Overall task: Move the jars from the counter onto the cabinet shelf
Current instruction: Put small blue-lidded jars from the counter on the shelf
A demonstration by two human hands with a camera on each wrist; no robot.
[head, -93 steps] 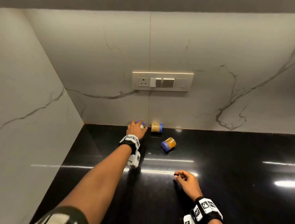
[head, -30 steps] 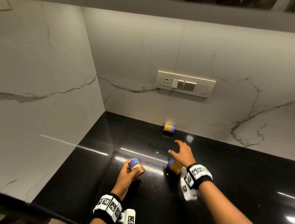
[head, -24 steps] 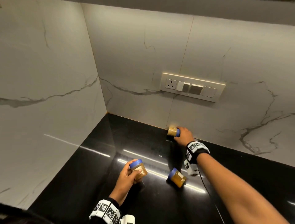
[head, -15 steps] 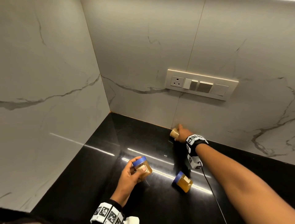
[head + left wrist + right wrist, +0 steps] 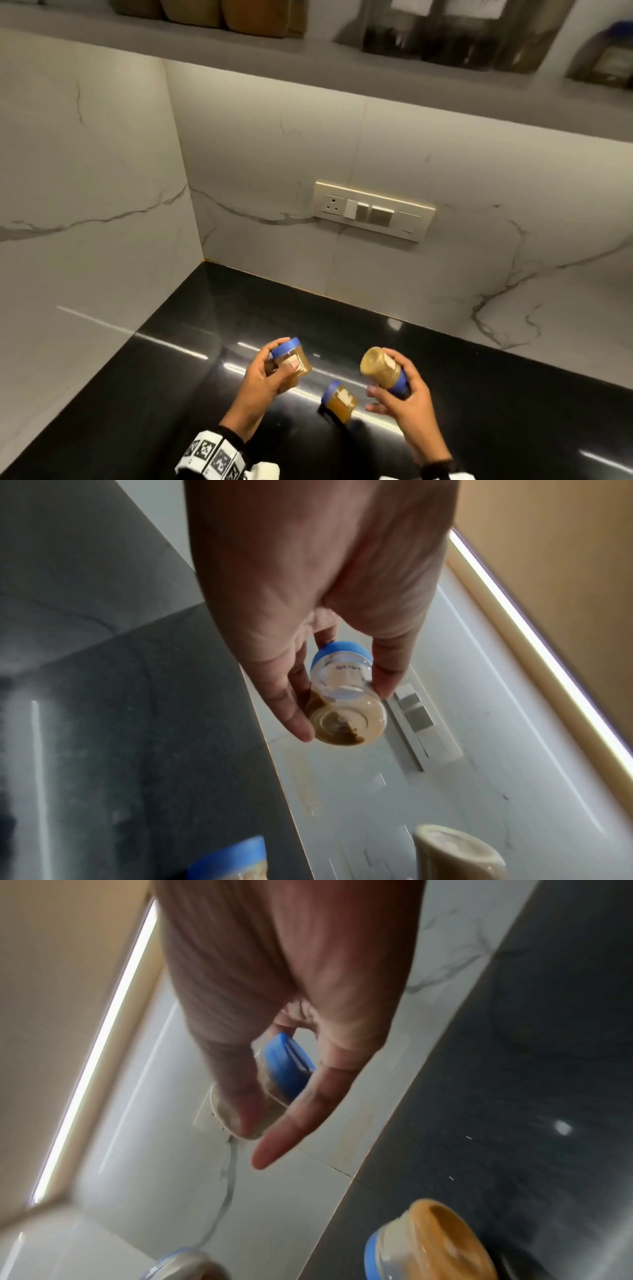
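Both hands are up off the counter (image 5: pixel 205 394) now: our left hand (image 5: pixel 260 380) grips the brown jar (image 5: pixel 291 358), right hand (image 5: pixel 407 401) newly wraps the pale jar (image 5: pixel 380 366) taken from the back edge; amber jar (image 5: pixel 339 401) stays lying below.

third jar (image 5: pixel 339 401) on counter (image 5: pixel 479 394) | between both held jars | shelf (image 5: pixel 342 65) above
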